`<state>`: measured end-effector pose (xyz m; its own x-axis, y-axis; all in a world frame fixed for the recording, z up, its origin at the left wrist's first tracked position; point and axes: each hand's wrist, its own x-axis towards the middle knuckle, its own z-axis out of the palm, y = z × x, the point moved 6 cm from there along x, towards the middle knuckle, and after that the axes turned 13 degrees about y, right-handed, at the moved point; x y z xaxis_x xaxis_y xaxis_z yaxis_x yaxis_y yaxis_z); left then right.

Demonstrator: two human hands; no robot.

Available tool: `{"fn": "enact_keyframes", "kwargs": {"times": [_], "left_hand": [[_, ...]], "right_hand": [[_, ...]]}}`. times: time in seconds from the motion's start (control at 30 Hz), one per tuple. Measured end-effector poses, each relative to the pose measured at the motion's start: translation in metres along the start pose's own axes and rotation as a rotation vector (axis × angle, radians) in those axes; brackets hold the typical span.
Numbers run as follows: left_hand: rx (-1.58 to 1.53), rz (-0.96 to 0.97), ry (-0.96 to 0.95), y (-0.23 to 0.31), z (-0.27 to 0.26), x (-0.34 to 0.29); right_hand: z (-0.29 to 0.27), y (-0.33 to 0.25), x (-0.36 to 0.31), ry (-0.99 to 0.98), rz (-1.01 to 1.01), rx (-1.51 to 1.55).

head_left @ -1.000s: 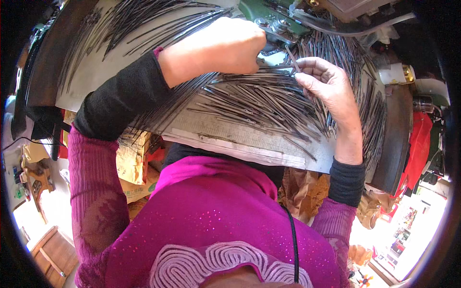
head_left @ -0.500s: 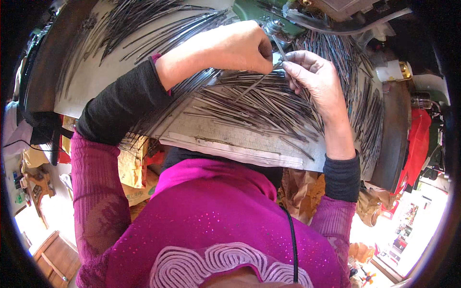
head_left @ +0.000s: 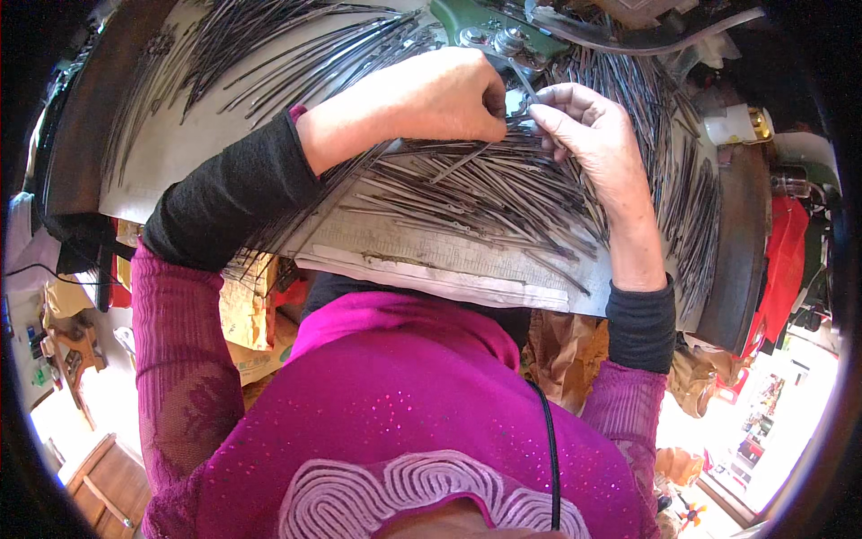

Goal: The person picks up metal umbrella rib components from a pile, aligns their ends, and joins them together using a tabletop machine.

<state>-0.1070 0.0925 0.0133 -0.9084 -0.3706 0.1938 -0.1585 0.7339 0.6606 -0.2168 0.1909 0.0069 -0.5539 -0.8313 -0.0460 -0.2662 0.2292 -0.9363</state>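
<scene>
My left hand (head_left: 458, 94) is closed at the far middle of the table, back of the hand up. Its fingertips are hidden, so what they hold cannot be made out. Close beside it, my right hand (head_left: 588, 130) pinches a thin grey metal strip (head_left: 524, 83) between thumb and fingers; the strip points up and away. Another pale strip (head_left: 460, 165) slants down-left from below my left hand; whether it is held cannot be told. Beneath both hands spreads a heap of thin dark metal strips (head_left: 494, 198), some with small holes.
A green machine (head_left: 449, 16) with round metal knobs (head_left: 510, 40) stands just beyond my hands. More strips (head_left: 260, 40) lie at the far left and along the right (head_left: 691, 207). A folded white sheet (head_left: 431, 278) lines the near table edge. A curved bar (head_left: 664, 40) crosses the far right.
Both hands have shifted only slightly; my left hand is a little lower, and the right fingers have moved a bit around the strip. The view has tilted slightly.
</scene>
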Motion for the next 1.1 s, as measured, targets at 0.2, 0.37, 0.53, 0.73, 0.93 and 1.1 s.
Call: {"fn": "enact_keyframes", "kwargs": {"times": [0.2,0.37,0.53,0.73,0.93,1.1], "left_hand": [[0.082,0.059,0.036,0.002,0.001,-0.007],[0.169,0.070,0.041,0.005,0.000,-0.006],[0.097,0.088,0.045,0.001,-0.004,-0.004],[-0.198,0.016,0.064,-0.008,-0.016,0.003],[-0.552,-0.210,-0.150,-0.017,-0.020,-0.002],[-0.681,-0.136,-0.150,-0.015,-0.028,-0.004]], "right_hand": [[0.000,0.003,0.004,0.046,-0.045,-0.042],[-0.003,0.005,0.006,0.059,-0.064,-0.037],[-0.005,0.001,0.007,0.069,-0.068,-0.054],[-0.011,0.001,0.008,0.159,-0.147,-0.047],[-0.014,-0.004,0.006,0.213,-0.163,-0.084],[-0.008,-0.003,0.007,0.159,-0.140,-0.018]]}}
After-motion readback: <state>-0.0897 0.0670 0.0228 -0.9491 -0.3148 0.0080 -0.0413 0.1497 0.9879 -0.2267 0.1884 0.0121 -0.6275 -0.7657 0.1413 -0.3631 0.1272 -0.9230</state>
